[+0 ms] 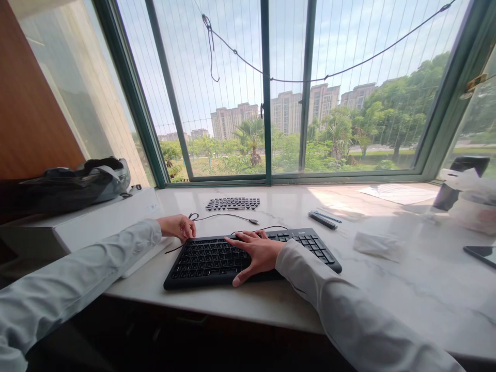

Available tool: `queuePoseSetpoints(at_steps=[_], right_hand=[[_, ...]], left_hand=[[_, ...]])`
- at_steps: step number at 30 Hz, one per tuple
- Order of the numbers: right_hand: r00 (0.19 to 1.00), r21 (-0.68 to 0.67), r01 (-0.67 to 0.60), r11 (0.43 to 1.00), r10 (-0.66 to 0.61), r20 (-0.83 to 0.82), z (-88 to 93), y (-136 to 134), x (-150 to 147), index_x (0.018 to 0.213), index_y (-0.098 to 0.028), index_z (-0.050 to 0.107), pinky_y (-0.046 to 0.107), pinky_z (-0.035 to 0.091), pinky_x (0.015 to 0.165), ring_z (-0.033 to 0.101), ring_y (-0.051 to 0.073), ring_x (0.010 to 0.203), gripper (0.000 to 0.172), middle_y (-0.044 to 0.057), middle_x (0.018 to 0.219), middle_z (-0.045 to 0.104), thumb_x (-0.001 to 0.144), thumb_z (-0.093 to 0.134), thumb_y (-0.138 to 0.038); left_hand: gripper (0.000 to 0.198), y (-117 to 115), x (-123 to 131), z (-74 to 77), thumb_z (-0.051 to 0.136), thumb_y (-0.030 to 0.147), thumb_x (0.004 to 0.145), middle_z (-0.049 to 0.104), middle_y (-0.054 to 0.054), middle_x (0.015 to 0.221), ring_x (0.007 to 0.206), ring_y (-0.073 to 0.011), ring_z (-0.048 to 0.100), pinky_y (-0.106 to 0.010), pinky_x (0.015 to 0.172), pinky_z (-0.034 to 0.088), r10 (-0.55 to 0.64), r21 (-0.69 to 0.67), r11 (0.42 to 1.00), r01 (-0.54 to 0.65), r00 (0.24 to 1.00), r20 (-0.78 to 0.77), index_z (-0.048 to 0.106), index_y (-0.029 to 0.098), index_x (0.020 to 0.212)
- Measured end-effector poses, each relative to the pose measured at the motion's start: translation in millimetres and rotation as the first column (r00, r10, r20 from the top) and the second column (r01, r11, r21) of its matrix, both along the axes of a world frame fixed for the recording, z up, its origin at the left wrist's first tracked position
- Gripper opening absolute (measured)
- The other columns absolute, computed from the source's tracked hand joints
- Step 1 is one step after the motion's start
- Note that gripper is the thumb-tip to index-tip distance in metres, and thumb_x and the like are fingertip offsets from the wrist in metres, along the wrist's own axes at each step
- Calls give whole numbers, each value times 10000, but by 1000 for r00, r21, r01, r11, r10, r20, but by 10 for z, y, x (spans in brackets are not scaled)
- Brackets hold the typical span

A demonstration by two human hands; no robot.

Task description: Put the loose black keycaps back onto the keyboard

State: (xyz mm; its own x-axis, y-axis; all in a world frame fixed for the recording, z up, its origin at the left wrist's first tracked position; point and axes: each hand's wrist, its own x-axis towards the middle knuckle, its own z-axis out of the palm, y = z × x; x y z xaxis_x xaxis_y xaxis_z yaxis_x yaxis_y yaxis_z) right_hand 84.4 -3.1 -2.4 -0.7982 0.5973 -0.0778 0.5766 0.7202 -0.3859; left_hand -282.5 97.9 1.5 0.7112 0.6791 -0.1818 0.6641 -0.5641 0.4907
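A black keyboard [217,258] lies near the counter's front edge; its left part shows key sockets without caps, while the number pad at right has its keys. My right hand [259,253] rests on the middle of the keyboard, fingers stretched out and thumb spread. At the upper left corner my left hand [179,227] has its fingers closed together against the edge; what they hold, if anything, is hidden. Behind the keyboard runs a black cable [220,215] with a plug at its end. Loose black keycaps [232,203] lie in rows farther back.
A black pen [323,221] and a thin blue tool [327,216] lie right of the keyboard, near a crumpled clear wrapper [375,244]. A phone [480,254] is at far right. A white box [104,222] bearing a dark bag [85,181] stands left. Windows [267,129] close off the back.
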Motion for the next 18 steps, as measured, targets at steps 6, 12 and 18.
queuePoseSetpoints(at_steps=[6,12,18], right_hand=[[1000,-14,1,1000,-1,1,0,-4,7,1461,-415,68,564,-88,1085,-56,324,1410,1162,44,1564,24,500,563,-842],[1000,5,-1,1000,1,0,-27,15,-3,1461,-418,85,568,-86,1084,-42,335,1409,1148,39,1564,23,504,551,-848],[1000,10,-9,1000,9,8,-35,29,0,1460,-419,98,572,-75,1085,-37,350,1406,1122,31,1564,22,526,568,-825]], left_hand=[[264,124,27,61,811,322,565,700,-70,875,644,-119,581,-180,583,458,12,-103,994,-24,992,-122,760,151,760],[172,195,274,174,761,149,582,684,2,666,591,-75,507,-153,570,373,-35,76,995,64,940,-340,761,144,754],[160,234,563,279,768,143,544,675,23,631,582,-77,527,-165,592,372,-77,122,984,130,927,-368,761,188,697]])
